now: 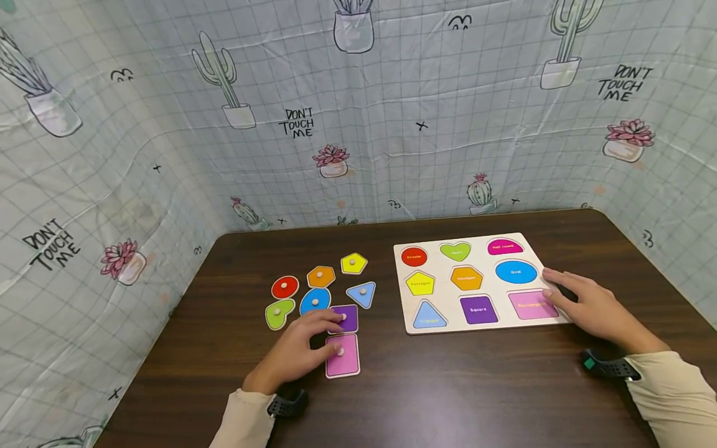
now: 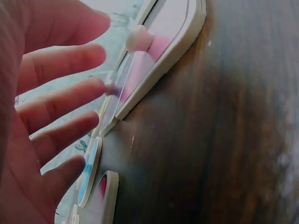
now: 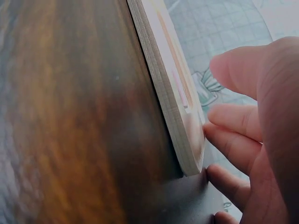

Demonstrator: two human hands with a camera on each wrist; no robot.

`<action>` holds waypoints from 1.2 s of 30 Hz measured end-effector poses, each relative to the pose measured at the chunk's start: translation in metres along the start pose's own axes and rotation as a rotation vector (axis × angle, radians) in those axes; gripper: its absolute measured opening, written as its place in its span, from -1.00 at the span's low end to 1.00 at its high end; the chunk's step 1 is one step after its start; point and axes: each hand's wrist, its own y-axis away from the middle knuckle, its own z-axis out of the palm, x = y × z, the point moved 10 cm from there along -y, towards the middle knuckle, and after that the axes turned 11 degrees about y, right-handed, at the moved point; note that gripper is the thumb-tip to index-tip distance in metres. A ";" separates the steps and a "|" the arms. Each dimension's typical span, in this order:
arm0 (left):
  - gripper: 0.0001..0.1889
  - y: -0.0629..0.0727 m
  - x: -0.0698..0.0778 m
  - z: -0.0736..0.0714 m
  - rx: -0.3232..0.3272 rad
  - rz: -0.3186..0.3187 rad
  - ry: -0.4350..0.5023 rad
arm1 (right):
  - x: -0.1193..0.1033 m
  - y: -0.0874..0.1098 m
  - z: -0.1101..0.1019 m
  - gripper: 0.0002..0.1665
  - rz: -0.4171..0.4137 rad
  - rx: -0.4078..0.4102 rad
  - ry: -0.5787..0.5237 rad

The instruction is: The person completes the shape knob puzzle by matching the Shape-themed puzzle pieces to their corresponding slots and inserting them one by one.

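Note:
My left hand point(image 1: 295, 350) is over the loose knobbed pieces, fingers loosely extended. Its fingertips overlap the purple square piece point(image 1: 351, 316), and its thumb reaches the knob of the pink rectangle piece point(image 1: 348, 366). In the left wrist view the fingers are spread and the thumb stands apart from the rectangle's knob point(image 2: 138, 39). A piece with a dark magenta face point(image 2: 101, 198) lies below, hidden by the hand in the head view. My right hand point(image 1: 596, 309) rests at the right side of the white shape board point(image 1: 442, 280), fingers relaxed along its edge.
Around the left hand lie red circle point(image 1: 284, 292), green heart point(image 1: 278, 320), orange hexagon point(image 1: 322, 283), blue oval point(image 1: 315, 305), yellow pentagon point(image 1: 354, 270) and blue triangle point(image 1: 364, 301) pieces. A patterned cloth point(image 1: 381, 93) hangs behind the dark wooden table point(image 1: 426, 386).

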 end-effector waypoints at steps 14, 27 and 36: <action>-0.73 0.002 -0.006 0.009 -0.096 -0.070 0.010 | -0.003 0.000 -0.005 -0.34 -0.035 0.050 -0.027; -0.81 0.001 -0.005 0.011 -0.118 -0.052 -0.031 | -0.004 0.002 -0.001 -0.38 -0.039 0.055 -0.043; -0.81 -0.001 -0.003 0.010 -0.083 -0.019 -0.082 | 0.000 0.004 -0.003 -0.40 -0.038 0.065 -0.022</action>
